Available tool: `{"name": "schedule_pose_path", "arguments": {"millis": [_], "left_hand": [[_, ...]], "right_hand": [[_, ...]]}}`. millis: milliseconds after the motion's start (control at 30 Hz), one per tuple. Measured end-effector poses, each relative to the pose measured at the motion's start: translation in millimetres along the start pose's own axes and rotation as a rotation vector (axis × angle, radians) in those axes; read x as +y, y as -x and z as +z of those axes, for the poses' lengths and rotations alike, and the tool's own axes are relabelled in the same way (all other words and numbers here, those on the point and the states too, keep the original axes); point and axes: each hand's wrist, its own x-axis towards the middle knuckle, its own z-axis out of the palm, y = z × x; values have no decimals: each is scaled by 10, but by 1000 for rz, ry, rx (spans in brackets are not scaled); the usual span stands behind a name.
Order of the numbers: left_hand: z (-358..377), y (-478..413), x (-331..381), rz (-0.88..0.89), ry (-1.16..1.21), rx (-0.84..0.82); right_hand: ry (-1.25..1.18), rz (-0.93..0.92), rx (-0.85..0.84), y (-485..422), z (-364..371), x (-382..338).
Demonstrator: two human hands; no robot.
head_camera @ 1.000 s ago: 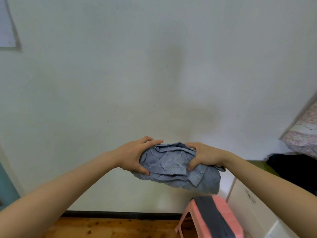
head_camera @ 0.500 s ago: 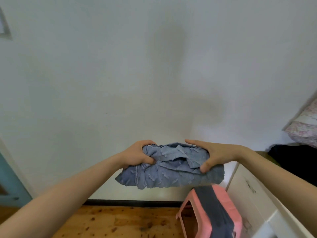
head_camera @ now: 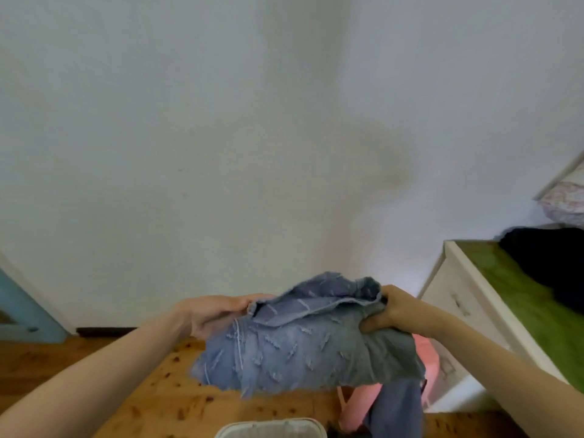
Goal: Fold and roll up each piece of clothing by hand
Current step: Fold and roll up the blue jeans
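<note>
A light blue textured garment (head_camera: 303, 346) hangs bunched in the air between both hands, above the wooden floor. My left hand (head_camera: 215, 312) holds its left end, fingers stretched along the cloth's upper edge with the palm partly under it. My right hand (head_camera: 390, 311) grips the right end, fingers curled into the gathered fabric. A loose flap of the garment hangs down from the right side.
A pink stool (head_camera: 423, 355) with dark blue cloth (head_camera: 395, 409) draped on it stands below the garment. A white drawer unit (head_camera: 464, 298) with a green top and a black garment (head_camera: 550, 263) is at right. A white basket rim (head_camera: 271, 428) shows at the bottom edge.
The view has tilted down, so the floor and basket show. The garment has loosened and spread lower; my left hand has opened out along its edge, my right hand has gathered its end.
</note>
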Motion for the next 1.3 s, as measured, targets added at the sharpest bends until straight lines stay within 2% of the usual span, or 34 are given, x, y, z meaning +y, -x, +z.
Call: {"name": "schedule_pose_path", "arguments": {"millis": [33,133,233,400,567,733,800,900,1133,1233,1300], "left_hand": [[-29,17,-73,21,46,3],[-49,15,-253,1,54,223],[-148,-38,-496,-55,-54,377],[-385,-196,-1284,-173,48,431],[-669,-419,-2246,-350,157,539],[-962,-716,-3187,-502,217,552],[-1136,-848,-3602,-551,210,563],[-1485,-1060,-4344,-632,174,584],[-2100,-1679,-5429,-649,80,611],[-2322,-1860,-5794,-688,97,667],[-2425,-1971,-5976,-685,134,719]], "right_hand": [[-51,29,7,-21,49,64],[-210,128,44,-94,280,278],[-291,210,51,-232,616,646],[-275,270,96,-462,1289,1304],[-298,325,74,-678,1996,2038],[-262,399,24,-898,2787,3025],[-283,464,-26,-1018,3084,3397],[-348,525,-11,-1204,3526,3907],[-299,678,57,-1739,4389,5058],[-220,654,72,-1949,4672,5414],[-253,665,77,-2059,4820,5630]]}}
